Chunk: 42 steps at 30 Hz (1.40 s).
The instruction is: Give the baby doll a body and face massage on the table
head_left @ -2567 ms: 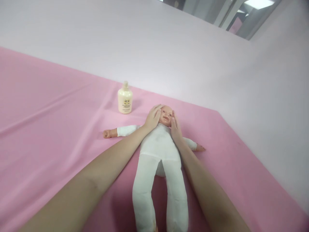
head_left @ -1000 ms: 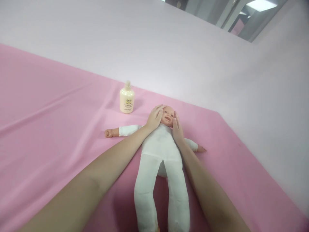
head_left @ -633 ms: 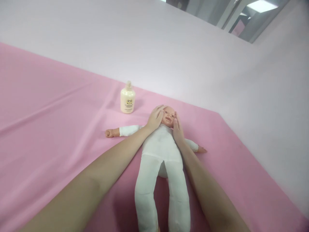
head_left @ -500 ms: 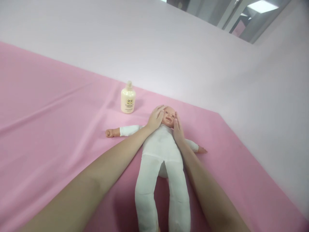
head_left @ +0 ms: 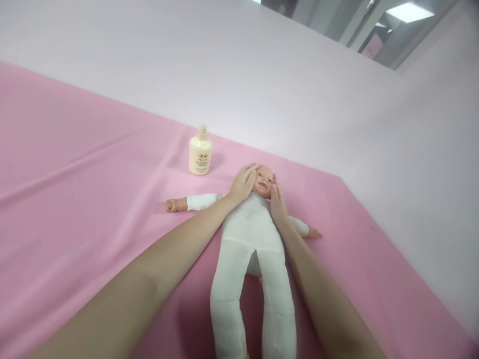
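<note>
The left hand [head_left: 242,183] and right hand [head_left: 277,204] stay flat, fingers released, cupping the baby doll's head [head_left: 263,180]; the doll lies face-up on the pink sheet [head_left: 75,199]. The lotion bottle [head_left: 200,151] stands at ten o'clock of the head; only the view has drifted slightly.

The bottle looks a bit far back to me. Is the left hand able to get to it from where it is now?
Probably yes. The left hand rests on the doll's head, and only bare pink cloth lies between it and the upright bottle.
</note>
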Available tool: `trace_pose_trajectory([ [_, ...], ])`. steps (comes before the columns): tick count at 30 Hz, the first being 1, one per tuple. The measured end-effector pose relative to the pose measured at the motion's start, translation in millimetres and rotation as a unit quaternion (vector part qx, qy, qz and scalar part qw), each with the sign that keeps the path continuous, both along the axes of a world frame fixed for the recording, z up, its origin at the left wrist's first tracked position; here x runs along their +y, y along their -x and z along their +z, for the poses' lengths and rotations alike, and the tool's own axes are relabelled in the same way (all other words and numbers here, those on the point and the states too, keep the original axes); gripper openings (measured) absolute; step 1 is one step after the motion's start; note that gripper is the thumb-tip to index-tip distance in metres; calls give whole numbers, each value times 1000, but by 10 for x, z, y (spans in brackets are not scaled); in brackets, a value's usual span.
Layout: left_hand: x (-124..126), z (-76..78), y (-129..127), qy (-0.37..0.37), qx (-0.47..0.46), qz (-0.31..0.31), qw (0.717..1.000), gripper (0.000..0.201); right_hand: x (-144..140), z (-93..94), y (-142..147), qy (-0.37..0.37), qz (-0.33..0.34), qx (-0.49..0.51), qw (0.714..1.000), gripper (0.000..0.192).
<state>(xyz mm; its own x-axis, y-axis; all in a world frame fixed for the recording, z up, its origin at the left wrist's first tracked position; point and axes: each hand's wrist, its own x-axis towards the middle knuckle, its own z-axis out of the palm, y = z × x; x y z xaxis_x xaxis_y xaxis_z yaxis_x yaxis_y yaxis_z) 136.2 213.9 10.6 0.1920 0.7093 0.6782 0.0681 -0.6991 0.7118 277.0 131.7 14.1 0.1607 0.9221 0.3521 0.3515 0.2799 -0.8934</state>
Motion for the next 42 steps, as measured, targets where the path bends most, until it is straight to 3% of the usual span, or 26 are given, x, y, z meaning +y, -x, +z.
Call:
trace_pose_trajectory([
  [16,-20,11,8,-6,-10,1,1000,46,27,-59,-2,-3,-47,1,999,62],
  [42,38,-30,65,6,2,5,1000,46,78,-104,67,-45,-40,9,998,64],
])
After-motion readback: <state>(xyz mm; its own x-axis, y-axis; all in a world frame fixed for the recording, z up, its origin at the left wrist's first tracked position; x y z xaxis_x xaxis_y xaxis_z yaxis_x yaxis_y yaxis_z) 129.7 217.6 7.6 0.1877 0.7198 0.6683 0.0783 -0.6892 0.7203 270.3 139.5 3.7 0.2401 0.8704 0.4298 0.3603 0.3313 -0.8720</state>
